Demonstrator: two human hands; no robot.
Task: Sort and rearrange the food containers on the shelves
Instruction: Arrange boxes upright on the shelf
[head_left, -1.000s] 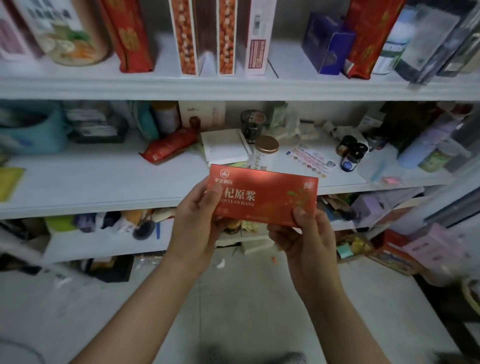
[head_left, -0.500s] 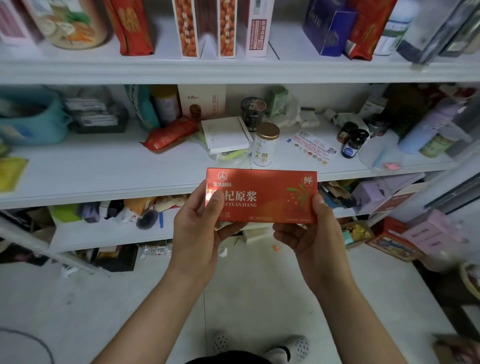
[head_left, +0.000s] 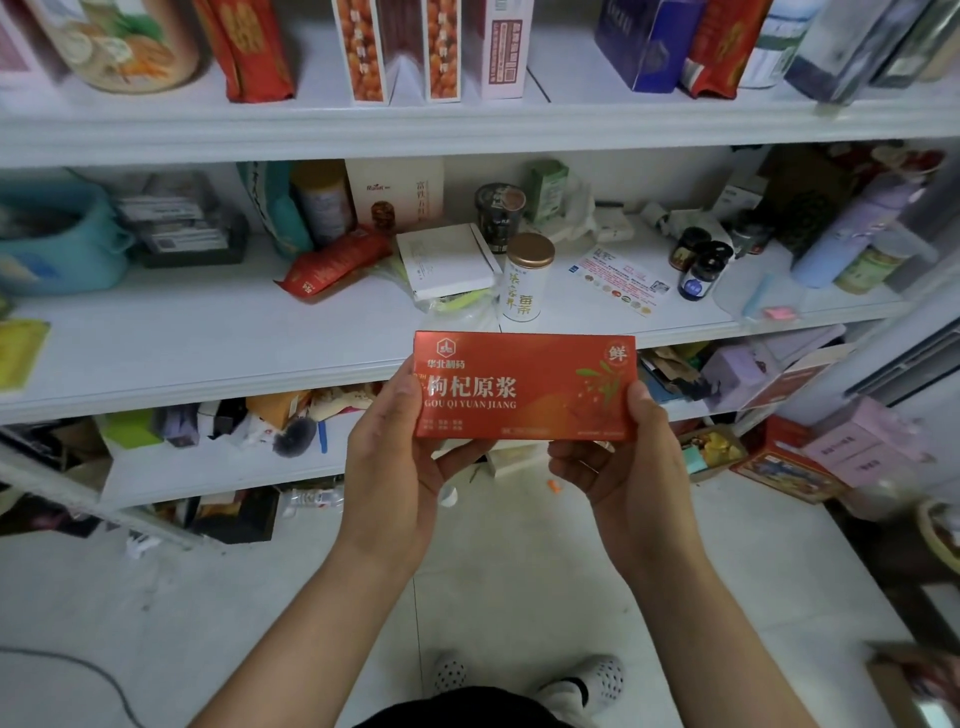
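While two bare arms reach forward from the bottom of the view, the left hand and the right hand grasp a flat red box between them. Each hand takes one end, thumb on the front and fingers curled beneath and behind. The box is held level in the air, its printed face with white Chinese lettering turned toward the viewer, and it sits just in front of the lip of the middle shelf.

Below the hands lie a pale tiled floor and the toes of white dotted slippers.

Beyond the box, a lower shelf is crowded with mixed packets too jumbled to name. On the middle shelf a white tin with a gold lid stands upright directly behind the box. Beside the tin lies a flat white box, and a red pouch lies to its left. Small dark bottles stand to the right and a blue basket sits far left.

Farthest up, the top shelf carries upright cartons and red bags.
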